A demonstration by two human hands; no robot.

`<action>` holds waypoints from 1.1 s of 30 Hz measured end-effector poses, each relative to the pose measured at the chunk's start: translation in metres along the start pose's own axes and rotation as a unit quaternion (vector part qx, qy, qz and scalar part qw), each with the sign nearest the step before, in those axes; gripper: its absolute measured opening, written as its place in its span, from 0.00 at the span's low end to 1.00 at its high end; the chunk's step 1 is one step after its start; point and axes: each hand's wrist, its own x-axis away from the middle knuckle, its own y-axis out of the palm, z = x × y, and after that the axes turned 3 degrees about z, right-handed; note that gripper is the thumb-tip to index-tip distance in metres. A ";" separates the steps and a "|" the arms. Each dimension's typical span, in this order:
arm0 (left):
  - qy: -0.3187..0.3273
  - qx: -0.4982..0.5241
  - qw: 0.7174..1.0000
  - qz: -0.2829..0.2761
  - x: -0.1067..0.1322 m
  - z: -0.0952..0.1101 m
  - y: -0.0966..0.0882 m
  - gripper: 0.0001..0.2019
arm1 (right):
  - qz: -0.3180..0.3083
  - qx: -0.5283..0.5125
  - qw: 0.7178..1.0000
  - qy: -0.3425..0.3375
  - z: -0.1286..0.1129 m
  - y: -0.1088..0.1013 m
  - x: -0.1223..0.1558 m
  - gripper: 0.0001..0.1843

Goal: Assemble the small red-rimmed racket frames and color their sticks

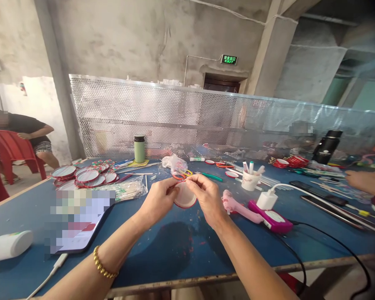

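Red edging rings the pale disc (185, 199) you hold up in front of you, above the middle of the blue table (168, 254). Your left hand (158, 199) pinches its upper left edge between thumb and fingers; your right hand (208, 199) pinches the top edge, the two sets of fingertips close together. Your knuckles and thumbs cover much of the upper rim, so you cannot make out exactly what lies between the tips.

Just beyond, orange and yellow loop handles (187, 173) show partly behind your fingers, below a crumpled clear bag (174, 162); green handles (211, 177) poke out behind your right hand. Right of that hand lies a pink glue gun (242, 208), its near end partly screened by the hand, beside a magenta box (270, 217) with a white plug (266, 201) on it. A white cup (251, 181) of pens stands behind.

To your left, red-rimmed discs (87, 176) lie heaped, overlapping too much to count, next to a clear packet of sticks (129, 189). The tablet (81, 225) nearer you has a blurred-out screen, and the white object (12, 245) beside it is cut off by the frame. At far right, a co-worker's hand (361, 182) is also cut off. Behind the table stands a perforated metal screen (162, 116).
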 end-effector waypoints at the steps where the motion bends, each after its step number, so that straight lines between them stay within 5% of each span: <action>1: -0.003 0.003 1.000 -0.005 0.000 -0.001 0.000 0.09 | -0.003 0.000 1.000 0.001 0.001 0.000 0.000 0.11; 5: -0.024 0.036 0.999 0.007 -0.006 -0.009 -0.009 0.08 | -0.025 0.013 0.999 -0.017 0.000 -0.006 -0.005 0.14; 10: -0.076 0.141 0.972 0.175 -0.019 -0.015 -0.035 0.08 | 0.046 0.078 0.992 -0.085 -0.019 -0.038 -0.030 0.15; 13: -0.095 0.166 0.960 0.203 -0.022 -0.017 -0.041 0.07 | 0.037 0.198 0.973 -0.115 -0.025 -0.057 -0.057 0.09; 16: -0.092 0.185 0.962 0.178 -0.021 -0.017 -0.035 0.09 | -0.006 0.363 0.926 -0.099 -0.017 -0.063 -0.084 0.08; 19: -0.092 0.199 0.966 0.138 -0.021 -0.019 -0.028 0.10 | -0.104 0.509 0.848 -0.103 0.001 -0.056 -0.098 0.10; 25: -0.134 0.232 0.959 0.094 -0.021 -0.025 -0.024 0.10 | -0.243 0.635 0.729 -0.077 0.035 -0.027 -0.100 0.12; 33: -0.143 0.225 0.957 0.116 -0.022 -0.024 -0.026 0.07 | -0.283 0.677 0.675 -0.076 0.043 -0.012 -0.116 0.13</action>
